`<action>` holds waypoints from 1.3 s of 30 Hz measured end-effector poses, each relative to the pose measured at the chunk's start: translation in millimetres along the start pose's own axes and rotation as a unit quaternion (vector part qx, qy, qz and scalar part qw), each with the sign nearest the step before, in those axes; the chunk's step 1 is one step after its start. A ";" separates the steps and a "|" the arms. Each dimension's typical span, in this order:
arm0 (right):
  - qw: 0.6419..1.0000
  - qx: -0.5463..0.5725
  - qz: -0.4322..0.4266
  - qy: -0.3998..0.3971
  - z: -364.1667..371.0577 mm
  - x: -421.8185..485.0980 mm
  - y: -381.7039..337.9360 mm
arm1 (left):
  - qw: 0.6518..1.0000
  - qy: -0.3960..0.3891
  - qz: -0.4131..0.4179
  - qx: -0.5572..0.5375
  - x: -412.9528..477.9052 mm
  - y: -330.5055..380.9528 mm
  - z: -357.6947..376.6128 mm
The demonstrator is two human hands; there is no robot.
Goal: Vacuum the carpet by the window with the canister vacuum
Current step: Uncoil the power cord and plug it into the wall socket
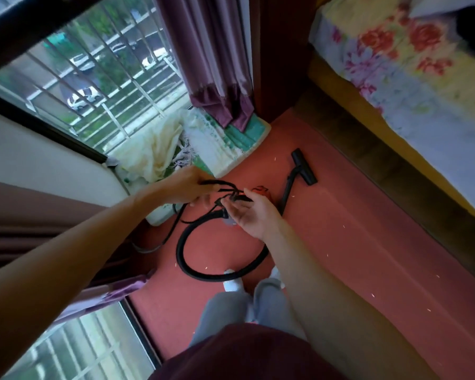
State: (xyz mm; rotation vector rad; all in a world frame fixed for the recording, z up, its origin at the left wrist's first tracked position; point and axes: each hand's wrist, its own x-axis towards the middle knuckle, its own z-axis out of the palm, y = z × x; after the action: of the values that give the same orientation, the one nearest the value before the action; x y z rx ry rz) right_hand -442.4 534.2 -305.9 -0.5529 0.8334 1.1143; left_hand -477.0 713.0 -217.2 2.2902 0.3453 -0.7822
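Carpet (340, 242), red, between window (99, 78) and bed (395, 78)

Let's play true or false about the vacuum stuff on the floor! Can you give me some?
1. The left hand and right hand hold the black cord. True.
2. The nozzle is up in the air. False: it lies on the carpet.
3. The hose makes a loop on the carpet. True.
4. The carpet is blue. False: it is red.
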 end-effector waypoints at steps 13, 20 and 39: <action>0.994 0.054 -0.079 0.057 0.6 -53.1 36.3 | 0.999 -0.009 0.042 -0.021 -52.3 -30.7 9.1; 0.973 0.053 -0.221 -0.049 -9.6 -110.2 36.0 | 0.996 0.073 0.056 0.004 -58.6 -14.7 26.9; 0.876 -0.318 -0.309 -0.192 -61.6 -249.3 -39.5 | 0.939 -0.073 0.193 -0.274 -92.6 159.9 106.3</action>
State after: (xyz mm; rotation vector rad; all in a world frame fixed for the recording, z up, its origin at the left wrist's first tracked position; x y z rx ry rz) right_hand -473.9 336.0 -140.9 -1.0176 -0.1012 0.8310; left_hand -526.0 520.9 -138.6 1.6886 0.0275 -0.5586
